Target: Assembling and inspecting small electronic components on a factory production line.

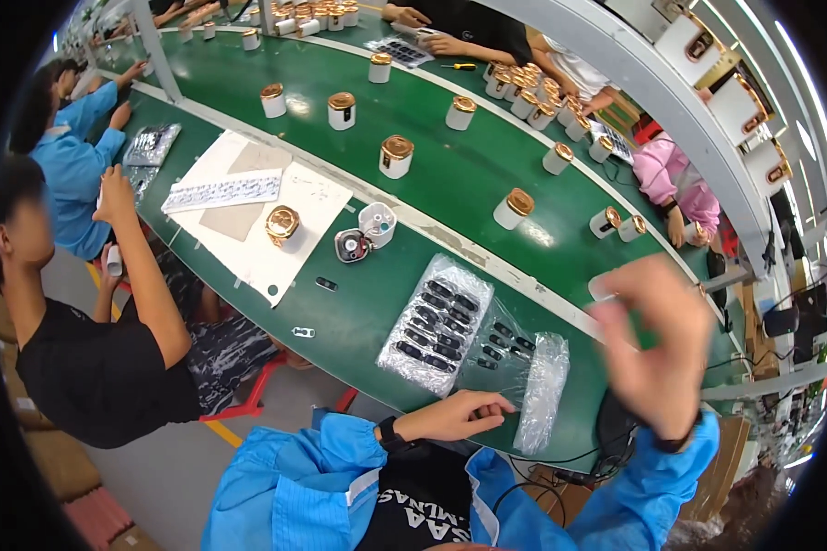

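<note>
My left hand [464, 415] rests palm down near the table's front edge, its fingers stretched out and nothing seen in them. Just beyond it lies a clear plastic bag [542, 390]. Small black oval parts [446, 317] sit in rows on a bubble-wrap sheet [395, 344], and several more lie under the clear film beside it. Raised in front of me on the right, my right hand [657, 344] is smeared by motion, with its fingers curved. A pale shape [605, 286] shows by its fingertips; whether the hand holds it, I cannot tell.
White canisters with copper-coloured tops [396, 156] stand along the green belt [331, 151]. An opened canister [377, 225] and its inner piece [352, 245] lie near a paper sheet [294, 193]. A person in black [101, 367] sits on my left; a grey frame [698, 110] spans overhead.
</note>
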Demonstrator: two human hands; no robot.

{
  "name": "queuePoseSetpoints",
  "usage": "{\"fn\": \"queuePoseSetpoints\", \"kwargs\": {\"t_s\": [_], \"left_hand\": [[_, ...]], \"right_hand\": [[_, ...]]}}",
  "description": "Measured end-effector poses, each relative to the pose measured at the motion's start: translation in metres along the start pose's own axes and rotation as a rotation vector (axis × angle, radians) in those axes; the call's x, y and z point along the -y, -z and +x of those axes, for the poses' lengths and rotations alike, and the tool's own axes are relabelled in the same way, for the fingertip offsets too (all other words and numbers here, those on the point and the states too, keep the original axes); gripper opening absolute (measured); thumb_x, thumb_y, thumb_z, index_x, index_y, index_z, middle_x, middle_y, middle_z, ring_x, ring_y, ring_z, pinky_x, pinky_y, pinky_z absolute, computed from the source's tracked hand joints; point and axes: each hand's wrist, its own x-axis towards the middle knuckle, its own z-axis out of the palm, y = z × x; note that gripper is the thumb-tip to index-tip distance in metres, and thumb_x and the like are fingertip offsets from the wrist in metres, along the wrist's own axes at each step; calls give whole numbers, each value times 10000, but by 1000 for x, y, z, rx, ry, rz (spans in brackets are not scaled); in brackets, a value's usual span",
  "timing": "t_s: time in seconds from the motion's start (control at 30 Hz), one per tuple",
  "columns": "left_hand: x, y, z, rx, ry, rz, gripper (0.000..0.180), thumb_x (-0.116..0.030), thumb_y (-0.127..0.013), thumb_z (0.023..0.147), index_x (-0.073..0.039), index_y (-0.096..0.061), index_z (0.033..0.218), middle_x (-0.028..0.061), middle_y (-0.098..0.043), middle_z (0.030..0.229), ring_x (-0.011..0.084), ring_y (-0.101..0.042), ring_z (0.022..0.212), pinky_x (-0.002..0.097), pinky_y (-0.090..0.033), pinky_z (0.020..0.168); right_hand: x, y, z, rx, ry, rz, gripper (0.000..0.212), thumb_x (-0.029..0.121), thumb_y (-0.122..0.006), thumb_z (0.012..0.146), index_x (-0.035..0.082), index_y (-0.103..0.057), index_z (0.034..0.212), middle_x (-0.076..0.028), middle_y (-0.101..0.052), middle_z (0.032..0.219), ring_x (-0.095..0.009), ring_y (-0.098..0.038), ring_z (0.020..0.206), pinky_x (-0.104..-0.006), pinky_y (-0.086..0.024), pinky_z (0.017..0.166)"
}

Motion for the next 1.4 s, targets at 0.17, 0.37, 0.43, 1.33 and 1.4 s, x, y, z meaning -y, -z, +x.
{"fn": "queuePoseSetpoints", "kwargs": {"t_s": [0.17, 0.37, 0.43, 1.33, 1.4], "left_hand": [[3, -50, 39, -472, -350, -398, 460, -179, -508, 1142, -23, -442, 1570, 130, -679, 1349, 203, -652, 1254, 378, -473, 1126], [2, -61, 35, 211, -113, -797, 631, -266, -418, 1184, 0, -152, 1691, 171, -375, 1682, 219, -403, 1535, 385, -271, 1291], [-9, -74, 17, 175, -70, -744, 648, -266, -434, 1179, -9, -140, 1696, 174, -410, 1655, 216, -422, 1520, 379, -281, 1281], [-50, 41, 44, -57, -21, -896, 745, -606, -239, 1147, -5, -441, 1538, 115, -681, 1079, 249, -702, 975, 406, -552, 977], [-57, 26, 61, -499, -9, -726, 682, -584, -300, 1153, -14, -521, 1455, 94, -674, 1043, 224, -691, 953, 387, -550, 941]], "right_hand": [[-8, -135, 15, 360, -369, 920, 207, 91, -610, 1064, 41, -690, 1249, -58, -733, 1002, -105, -657, 763, -262, -492, 627], [-77, -242, 119, 128, -98, 551, 459, -15, -636, 979, 52, -571, 1429, -60, -706, 1102, -179, -715, 928, -334, -594, 780], [-110, -275, 142, 48, 5, 251, 560, -38, -667, 921, 80, -550, 1456, -79, -699, 1159, -258, -709, 998, -390, -589, 828], [-112, -121, -122, 305, -359, 667, 386, 112, -840, 867, 19, -702, 1216, -86, -687, 1177, -245, -670, 1043, -377, -529, 915], [-122, -138, -158, 365, -560, 189, 249, 62, -787, 882, -1, -695, 1106, -118, -660, 1092, -312, -665, 1048, -407, -541, 878]]}}
